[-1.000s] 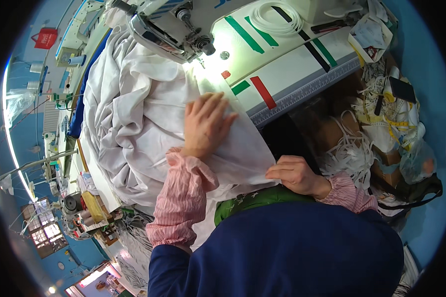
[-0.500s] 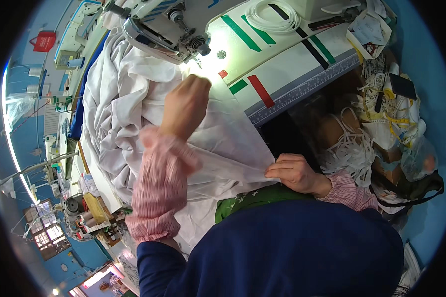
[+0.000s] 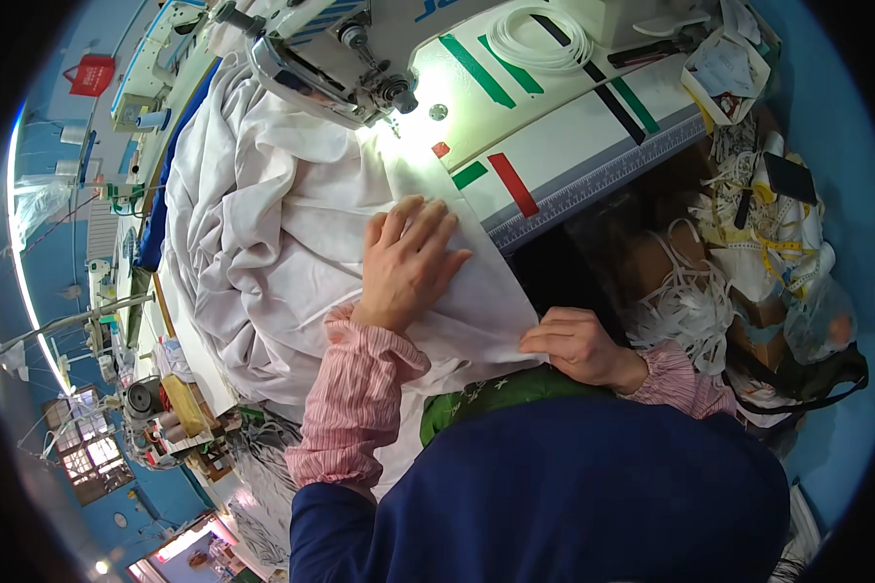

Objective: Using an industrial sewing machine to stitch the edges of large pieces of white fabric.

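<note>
A large white cloth (image 3: 253,209) lies in loose folds over the table, and its smoother edge runs under the lit needle area of a sewing machine (image 3: 326,63). My left hand (image 3: 408,262) rests on the cloth below the needle, palm down with the fingers spread. At the cloth's near right corner, my right hand (image 3: 578,345) pinches the fabric edge between thumb and fingers. Part of the cloth toward me is hidden by my left sleeve.
A grey ruler strip (image 3: 593,185) edges the machine bed, which carries green, black and red tape. A coil of white tubing (image 3: 540,37) lies on it. At right are a box of small items (image 3: 726,76), tape measures and tangled white strips (image 3: 685,291). Green patterned fabric (image 3: 515,389) covers my lap.
My left hand has come back from near the needle toward me and slightly right, opening flat onto the cloth. The fabric between my hands lies smoother. My right hand keeps its pinch.
</note>
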`<state>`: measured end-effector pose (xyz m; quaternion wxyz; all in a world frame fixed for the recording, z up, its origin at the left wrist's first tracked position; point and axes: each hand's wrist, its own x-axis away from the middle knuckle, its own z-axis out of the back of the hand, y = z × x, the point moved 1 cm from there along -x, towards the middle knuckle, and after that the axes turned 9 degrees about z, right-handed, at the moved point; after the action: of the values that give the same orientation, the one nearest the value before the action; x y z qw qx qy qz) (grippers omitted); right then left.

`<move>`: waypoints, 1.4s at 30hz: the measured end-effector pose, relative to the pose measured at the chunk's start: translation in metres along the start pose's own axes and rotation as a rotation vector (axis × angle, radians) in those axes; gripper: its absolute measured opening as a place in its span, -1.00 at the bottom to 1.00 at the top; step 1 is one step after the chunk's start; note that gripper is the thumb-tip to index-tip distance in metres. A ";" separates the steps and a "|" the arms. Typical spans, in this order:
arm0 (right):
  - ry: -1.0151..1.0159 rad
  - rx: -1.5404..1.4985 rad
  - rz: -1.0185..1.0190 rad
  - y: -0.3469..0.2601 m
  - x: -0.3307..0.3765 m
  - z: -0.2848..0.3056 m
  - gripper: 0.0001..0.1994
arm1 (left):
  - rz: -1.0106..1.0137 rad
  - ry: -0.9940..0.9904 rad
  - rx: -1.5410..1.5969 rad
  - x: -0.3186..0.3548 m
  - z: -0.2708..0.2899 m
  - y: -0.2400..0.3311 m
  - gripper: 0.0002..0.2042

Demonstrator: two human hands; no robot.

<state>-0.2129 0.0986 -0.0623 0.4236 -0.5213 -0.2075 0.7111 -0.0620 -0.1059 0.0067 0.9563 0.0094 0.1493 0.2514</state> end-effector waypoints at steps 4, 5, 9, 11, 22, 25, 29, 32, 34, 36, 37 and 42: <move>-0.022 -0.002 -0.032 0.007 -0.002 0.001 -0.70 | 0.013 0.018 0.028 -0.004 -0.010 -0.011 -0.58; -0.010 -0.001 -0.041 0.008 -0.004 0.001 -0.69 | 0.005 0.017 0.049 -0.005 -0.011 -0.015 -0.58; 0.020 0.028 -0.048 0.017 -0.020 -0.001 -0.70 | -0.009 -0.002 0.098 -0.014 -0.014 -0.039 -0.56; 0.032 0.035 -0.040 0.023 -0.029 -0.006 -0.70 | -0.022 0.001 0.115 -0.021 -0.013 -0.048 -0.58; 0.122 0.008 -0.090 0.032 -0.070 -0.010 -0.71 | -0.119 -0.113 0.352 -0.019 0.004 -0.012 -0.83; 0.099 0.015 -0.080 0.034 -0.070 -0.015 -0.66 | 0.102 0.073 0.110 -0.042 -0.010 -0.030 -0.89; 0.105 0.017 -0.087 0.036 -0.069 -0.015 -0.66 | 0.027 0.035 -0.357 -0.066 -0.017 -0.037 -0.88; 0.099 0.006 -0.083 0.035 -0.070 -0.015 -0.66 | -0.026 -0.058 -0.449 -0.075 -0.022 -0.037 -0.87; 0.095 0.010 -0.061 0.034 -0.071 -0.017 -0.67 | -0.038 -0.082 -0.482 -0.080 -0.024 -0.040 -0.88; 0.101 0.024 -0.070 0.036 -0.068 -0.016 -0.67 | 0.128 -0.221 -0.336 -0.088 -0.021 -0.033 -0.87; 0.103 0.037 -0.077 0.037 -0.067 -0.016 -0.68 | 0.169 -0.369 -0.154 -0.086 -0.022 -0.025 -0.83; 0.100 0.019 -0.012 0.043 -0.063 -0.014 -0.74 | -0.075 -0.294 0.474 -0.018 -0.012 0.046 -0.90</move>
<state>-0.2104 0.0204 -0.0638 0.4427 -0.5507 -0.1825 0.6837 -0.1026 -0.0755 0.0048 0.9474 0.2638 0.0639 0.1698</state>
